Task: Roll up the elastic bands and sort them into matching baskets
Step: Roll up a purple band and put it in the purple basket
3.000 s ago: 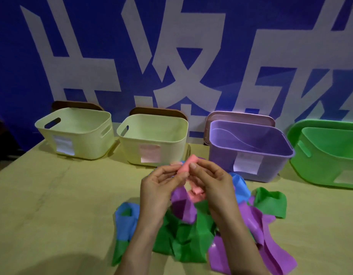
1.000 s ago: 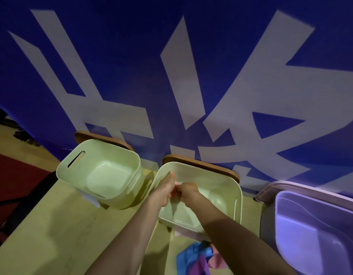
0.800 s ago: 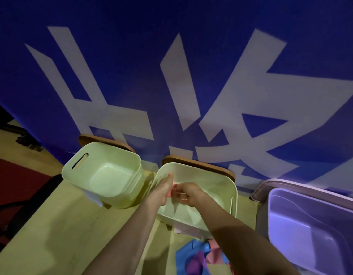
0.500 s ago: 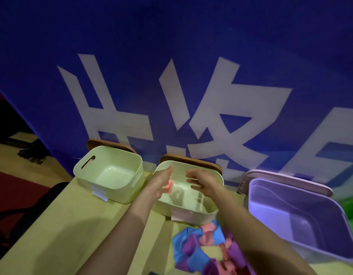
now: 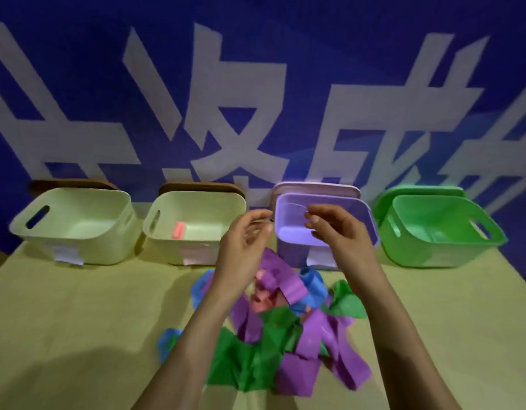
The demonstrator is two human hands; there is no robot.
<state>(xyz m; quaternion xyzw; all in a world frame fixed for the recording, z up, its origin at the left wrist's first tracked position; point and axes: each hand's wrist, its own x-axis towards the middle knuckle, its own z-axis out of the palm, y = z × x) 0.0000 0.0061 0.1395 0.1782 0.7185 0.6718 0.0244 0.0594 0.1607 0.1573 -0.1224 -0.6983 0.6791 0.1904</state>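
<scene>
What is hidden or unclear on the counter [image 5: 78, 321]

Both forearms leave the picture at the bottom edge. The left hand [image 5: 244, 247] and its forearm cover part of the pile of bands [image 5: 273, 335]. The right hand [image 5: 338, 232] covers part of the purple basket [image 5: 288, 253] and of its paper label [image 5: 318, 261] (only one part shows). The label [image 5: 67, 257] on the left cream basket [image 5: 78, 238] is too blurred to read. The banner [image 5: 255, 84] letters are cut off by the edges.
</scene>
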